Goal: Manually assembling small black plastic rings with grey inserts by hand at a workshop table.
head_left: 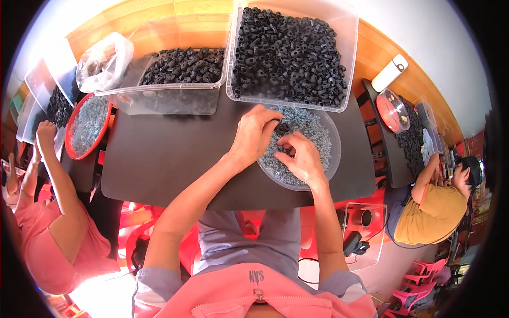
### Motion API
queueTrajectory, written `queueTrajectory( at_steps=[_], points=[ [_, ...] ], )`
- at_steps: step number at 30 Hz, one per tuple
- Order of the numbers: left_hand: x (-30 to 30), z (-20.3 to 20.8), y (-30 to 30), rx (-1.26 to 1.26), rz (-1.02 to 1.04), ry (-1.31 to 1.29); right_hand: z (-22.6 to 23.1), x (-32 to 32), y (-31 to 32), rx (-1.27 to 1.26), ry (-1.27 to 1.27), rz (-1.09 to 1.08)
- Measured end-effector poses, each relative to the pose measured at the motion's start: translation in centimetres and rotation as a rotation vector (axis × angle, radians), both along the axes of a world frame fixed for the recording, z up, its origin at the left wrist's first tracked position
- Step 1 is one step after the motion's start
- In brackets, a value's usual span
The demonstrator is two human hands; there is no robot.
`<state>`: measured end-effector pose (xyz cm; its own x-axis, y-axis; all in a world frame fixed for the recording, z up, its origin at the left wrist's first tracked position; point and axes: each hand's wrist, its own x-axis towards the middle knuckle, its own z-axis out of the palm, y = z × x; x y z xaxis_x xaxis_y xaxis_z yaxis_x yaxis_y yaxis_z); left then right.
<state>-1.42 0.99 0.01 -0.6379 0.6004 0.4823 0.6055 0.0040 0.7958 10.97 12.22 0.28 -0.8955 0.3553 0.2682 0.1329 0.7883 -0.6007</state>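
Over the round clear bowl (335, 143), the left hand (255, 133) is bent, thumb and fingers nearly closed beside a small black piece (283, 127); whether it is gripped cannot be told. Inside the bowl's near half, the right hand (302, 160) is half curled, its hold hidden by its fingers. Bluish-grey small parts (314, 130) are heaped in the bowl, so plenty seems left! Beyond it, black pieces are piled in a clear bin (348, 63), more in a second bin (180, 103) left of that; which are finished cannot be judged. Nearer than the bowl, dark lettering (256, 276) is seen on a pink shirt (228, 286); no bin label can be read.
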Motion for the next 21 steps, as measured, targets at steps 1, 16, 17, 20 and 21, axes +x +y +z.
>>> queueTrajectory(
  at_steps=[1,16,17,20,21],
  points=[
    [-0.1,-0.1,0.0,-0.003,-0.011,0.014,0.0,-0.1,-0.1,-0.086,-0.027,0.01],
    [0.9,-0.4,0.4,0.017,-0.113,-0.116,-0.5,0.2,1.4,-0.46,0.148,-0.03],
    [0.9,-0.5,0.5,0.071,-0.103,-0.118,-0.7,0.2,1.5,-0.525,0.176,-0.018],
    [0.8,-0.8,0.4,0.063,-0.109,-0.124,-0.7,0.0,1.3,-0.616,0.18,-0.02],
    [0.8,-0.7,0.4,0.058,-0.112,-0.129,-0.8,0.0,1.4,-0.659,0.171,-0.032]
  ],
)
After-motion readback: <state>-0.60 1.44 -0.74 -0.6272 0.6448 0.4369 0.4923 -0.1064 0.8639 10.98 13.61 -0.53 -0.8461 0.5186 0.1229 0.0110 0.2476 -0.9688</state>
